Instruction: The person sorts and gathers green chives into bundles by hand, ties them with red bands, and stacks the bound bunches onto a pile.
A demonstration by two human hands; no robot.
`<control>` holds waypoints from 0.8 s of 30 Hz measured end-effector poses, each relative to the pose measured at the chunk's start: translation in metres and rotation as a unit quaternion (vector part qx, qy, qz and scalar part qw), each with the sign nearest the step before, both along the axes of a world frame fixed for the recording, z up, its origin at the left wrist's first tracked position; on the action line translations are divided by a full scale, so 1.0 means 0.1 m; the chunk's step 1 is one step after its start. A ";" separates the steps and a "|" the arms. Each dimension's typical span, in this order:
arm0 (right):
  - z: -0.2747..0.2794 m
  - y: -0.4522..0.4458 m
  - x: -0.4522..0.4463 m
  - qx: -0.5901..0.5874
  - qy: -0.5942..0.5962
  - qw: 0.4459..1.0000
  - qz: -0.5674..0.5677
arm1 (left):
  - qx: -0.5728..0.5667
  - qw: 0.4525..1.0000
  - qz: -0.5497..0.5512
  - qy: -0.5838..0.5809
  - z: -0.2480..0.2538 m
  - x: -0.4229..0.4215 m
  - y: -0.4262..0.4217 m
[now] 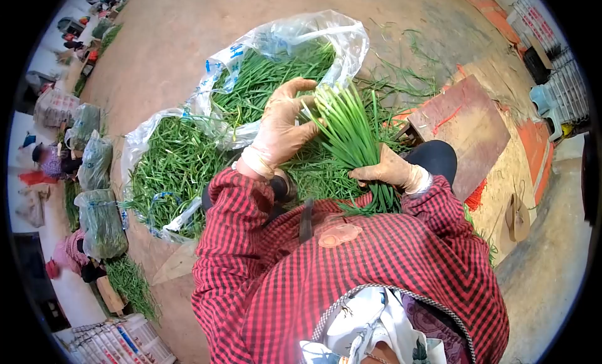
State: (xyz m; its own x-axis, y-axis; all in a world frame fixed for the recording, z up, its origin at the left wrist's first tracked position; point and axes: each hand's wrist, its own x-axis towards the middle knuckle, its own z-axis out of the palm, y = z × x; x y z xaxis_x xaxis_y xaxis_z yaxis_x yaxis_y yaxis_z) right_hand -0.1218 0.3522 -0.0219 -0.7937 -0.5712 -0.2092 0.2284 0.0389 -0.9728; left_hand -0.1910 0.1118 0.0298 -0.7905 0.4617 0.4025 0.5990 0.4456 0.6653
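Bunched greens [348,125] in right grip [392,169]

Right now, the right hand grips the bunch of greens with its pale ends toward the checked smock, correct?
No, the head view shows the pale ends pointing away from the checked smock; the leafy ends face it. The right hand does grip the bunch of greens.
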 end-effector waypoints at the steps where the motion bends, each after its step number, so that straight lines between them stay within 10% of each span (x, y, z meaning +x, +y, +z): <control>1: -0.02 0.00 0.01 0.000 -0.002 1.000 0.000 | 0.000 1.000 0.000 -0.002 0.02 0.02 0.02; 15: 0.02 0.01 0.11 -0.019 0.036 0.999 -0.016 | -0.098 0.951 0.179 0.233 0.08 -0.21 -0.39; 24: -0.11 0.46 0.09 -0.124 -0.096 0.980 -0.121 | -0.488 0.808 0.310 -0.112 -0.08 -0.04 -1.12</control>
